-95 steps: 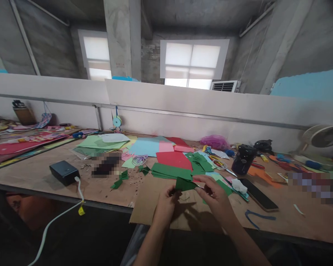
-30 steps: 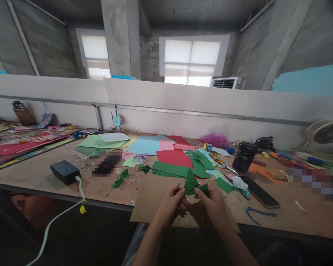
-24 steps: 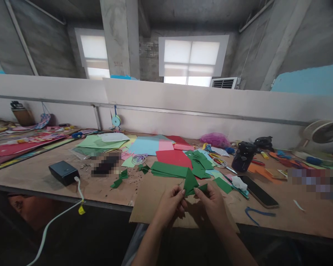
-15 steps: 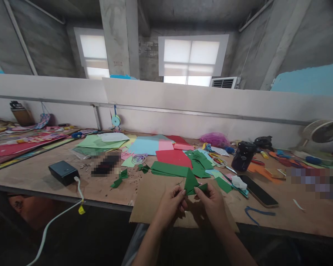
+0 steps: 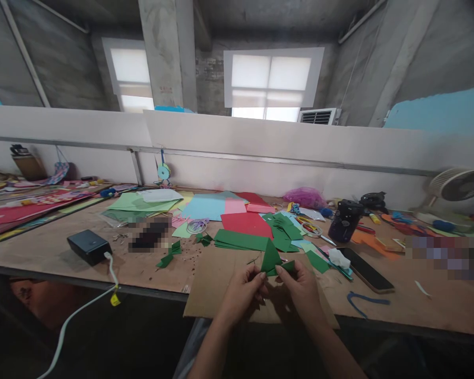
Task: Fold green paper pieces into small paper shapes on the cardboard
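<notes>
Between my two hands is a folded piece of green paper point(image 5: 270, 257), one pointed flap standing up. My left hand point(image 5: 248, 288) pinches its lower left edge between thumb and fingers. On the other side, my right hand point(image 5: 296, 284) grips the right part, thumb on top. Both hands are over a brown cardboard sheet point(image 5: 209, 287) at the table's front edge. Just beyond lie long green paper strips point(image 5: 237, 240). Small folded green pieces point(image 5: 169, 255) rest to the left, and more green paper pieces point(image 5: 286, 231) are heaped behind my right hand.
A black box point(image 5: 89, 246) with a white cable stands at the left. On the right are a smartphone point(image 5: 367, 271), a dark cup point(image 5: 344, 221), a blue strip point(image 5: 365, 301) and a fan point(image 5: 456, 184). Red paper point(image 5: 247, 225) and light blue paper point(image 5: 207, 206) lie at the back.
The green paper's upright flap leans slightly differently, and my fingers have shifted only a little. Both hands keep their hold. The whole view has moved slightly.
</notes>
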Action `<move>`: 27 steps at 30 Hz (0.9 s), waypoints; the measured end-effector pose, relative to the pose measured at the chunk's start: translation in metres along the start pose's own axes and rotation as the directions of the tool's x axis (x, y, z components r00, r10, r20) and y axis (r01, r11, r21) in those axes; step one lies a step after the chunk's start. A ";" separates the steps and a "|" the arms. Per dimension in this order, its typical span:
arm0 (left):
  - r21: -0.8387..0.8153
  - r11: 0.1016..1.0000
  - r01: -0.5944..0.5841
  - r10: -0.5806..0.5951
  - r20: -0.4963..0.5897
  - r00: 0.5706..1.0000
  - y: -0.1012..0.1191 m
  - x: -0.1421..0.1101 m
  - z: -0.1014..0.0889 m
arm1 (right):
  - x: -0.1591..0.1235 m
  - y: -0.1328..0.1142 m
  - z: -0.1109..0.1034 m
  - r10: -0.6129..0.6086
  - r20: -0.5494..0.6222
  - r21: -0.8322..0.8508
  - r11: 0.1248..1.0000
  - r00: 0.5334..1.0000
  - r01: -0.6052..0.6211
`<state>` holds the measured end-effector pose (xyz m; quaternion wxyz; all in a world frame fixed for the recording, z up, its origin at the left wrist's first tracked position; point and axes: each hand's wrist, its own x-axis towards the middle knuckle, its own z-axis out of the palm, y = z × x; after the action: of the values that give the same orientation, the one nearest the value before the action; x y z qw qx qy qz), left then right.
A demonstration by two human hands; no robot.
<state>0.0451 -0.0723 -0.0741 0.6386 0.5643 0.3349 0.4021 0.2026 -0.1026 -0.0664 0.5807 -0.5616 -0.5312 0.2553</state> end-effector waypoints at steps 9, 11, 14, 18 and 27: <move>0.021 1.000 0.010 -0.009 -0.028 1.000 -0.001 0.001 0.000 | 0.003 0.002 -0.001 0.048 0.073 0.304 0.950 0.996 -0.068; 0.036 0.999 0.001 0.000 -0.030 1.000 -0.002 0.002 -0.001 | 0.003 0.001 -0.001 0.058 0.070 0.313 0.946 0.996 -0.078; 0.043 0.999 0.012 -0.012 -0.022 1.000 -0.004 0.002 -0.002 | 0.002 -0.001 -0.001 0.078 0.058 0.322 0.942 0.995 -0.093; 0.047 0.999 0.021 -0.020 -0.022 1.000 -0.004 0.002 -0.001 | 0.002 0.000 0.000 0.104 0.060 0.311 0.943 0.993 -0.117; 0.048 0.999 -0.009 0.011 -0.030 0.999 -0.001 -0.001 0.001 | 0.001 -0.012 -0.001 0.141 0.058 0.371 0.916 0.988 -0.152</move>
<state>0.0457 -0.0733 -0.0749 0.6177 0.5751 0.3511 0.4055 0.2003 -0.1047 -0.0545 0.6485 -0.4747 -0.4379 0.4030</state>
